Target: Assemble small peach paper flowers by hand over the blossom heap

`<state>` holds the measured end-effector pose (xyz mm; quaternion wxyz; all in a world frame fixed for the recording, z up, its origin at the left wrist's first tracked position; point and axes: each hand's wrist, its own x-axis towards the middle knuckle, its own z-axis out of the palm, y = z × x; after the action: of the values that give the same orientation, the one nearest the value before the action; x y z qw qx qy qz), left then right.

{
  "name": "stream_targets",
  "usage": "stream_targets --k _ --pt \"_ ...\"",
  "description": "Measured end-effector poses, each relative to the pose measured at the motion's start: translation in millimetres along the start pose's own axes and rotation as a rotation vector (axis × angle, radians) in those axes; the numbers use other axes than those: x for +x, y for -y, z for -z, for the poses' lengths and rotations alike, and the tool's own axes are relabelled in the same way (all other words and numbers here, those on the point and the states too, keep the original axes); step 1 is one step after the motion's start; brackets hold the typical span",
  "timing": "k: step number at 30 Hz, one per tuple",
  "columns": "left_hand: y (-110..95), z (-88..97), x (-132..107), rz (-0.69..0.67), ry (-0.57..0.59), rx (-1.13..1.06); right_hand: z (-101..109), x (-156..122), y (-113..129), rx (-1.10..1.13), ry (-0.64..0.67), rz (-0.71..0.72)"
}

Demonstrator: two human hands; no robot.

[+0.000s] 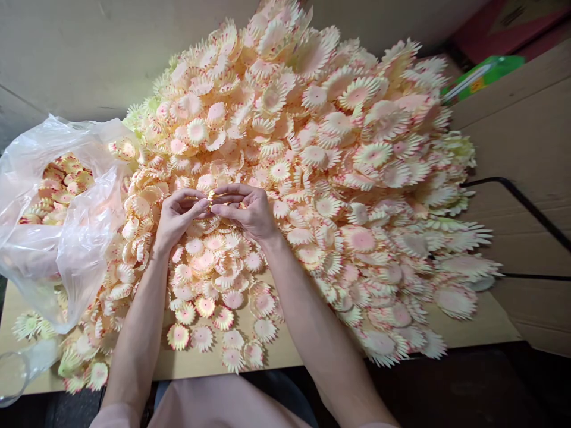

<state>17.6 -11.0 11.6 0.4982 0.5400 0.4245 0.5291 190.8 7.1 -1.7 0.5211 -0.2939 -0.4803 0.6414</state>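
My left hand (182, 215) and my right hand (250, 209) meet fingertip to fingertip over a large heap of flower-shaped petal discs (312, 154). Between the fingertips is a small pale petal disc (211, 197), pinched from both sides and mostly covered by the fingers. The discs in the heap are cream with pink centres and red-tipped, fringed edges. Below my hands, several loose discs (205, 307) lie on the wooden tabletop.
At the left is a clear plastic bag (89, 238) with more petal pieces inside. A clear round container (13, 377) sits at the table's left front corner. Cardboard (517, 119) and a thin black bar (526, 205) stand at the right. A wall (89, 53) rises behind.
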Motion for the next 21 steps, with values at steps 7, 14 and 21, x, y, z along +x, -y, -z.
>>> stream_targets --k 7,14,21 --pt "0.7 0.1 -0.1 0.007 0.004 -0.009 1.9 0.4 -3.1 0.023 -0.002 -0.007" --pt "-0.6 -1.1 -1.6 0.007 0.033 -0.022 -1.7 0.4 -1.1 0.049 -0.052 -0.056" --pt "-0.4 -2.6 -5.1 -0.008 -0.007 0.032 -0.9 1.7 -1.2 0.026 -0.061 -0.055"
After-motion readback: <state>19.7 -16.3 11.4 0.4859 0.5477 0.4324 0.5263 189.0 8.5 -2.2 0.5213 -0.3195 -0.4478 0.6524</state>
